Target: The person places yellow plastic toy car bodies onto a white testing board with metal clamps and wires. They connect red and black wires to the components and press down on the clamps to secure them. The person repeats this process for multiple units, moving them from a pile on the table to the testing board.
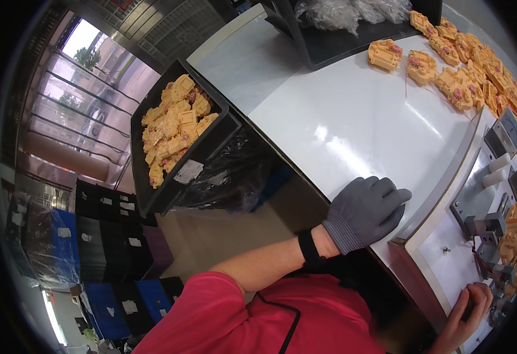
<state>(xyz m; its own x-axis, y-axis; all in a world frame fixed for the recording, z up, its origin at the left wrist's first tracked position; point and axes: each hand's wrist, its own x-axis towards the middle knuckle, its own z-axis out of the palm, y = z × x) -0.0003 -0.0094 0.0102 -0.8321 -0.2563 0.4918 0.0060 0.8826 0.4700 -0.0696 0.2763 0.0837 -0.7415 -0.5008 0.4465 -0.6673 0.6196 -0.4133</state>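
My left hand (369, 212), in a grey knitted glove, rests at the near edge of the white tabletop (341, 127). Its fingers are loosely curled, the index finger pointing to the right, and nothing shows in them. At the lower right, my bare right hand (469, 310) is at the white panel of a bench fixture (432, 251). Its thumb and bent fingers are apart, with nothing visible between them. Beyond that hand, orange-yellow plastic housings (515, 230) sit among the fixture's metal blocks (487, 226).
A pile of similar housings (488, 65) covers the table's far right; thin wires trail from some. A black bin (323, 56) with clear plastic bags stands at the back. Another black bin (229, 121) full of housings is left of the table. Stacked crates (114, 251) stand farther left.
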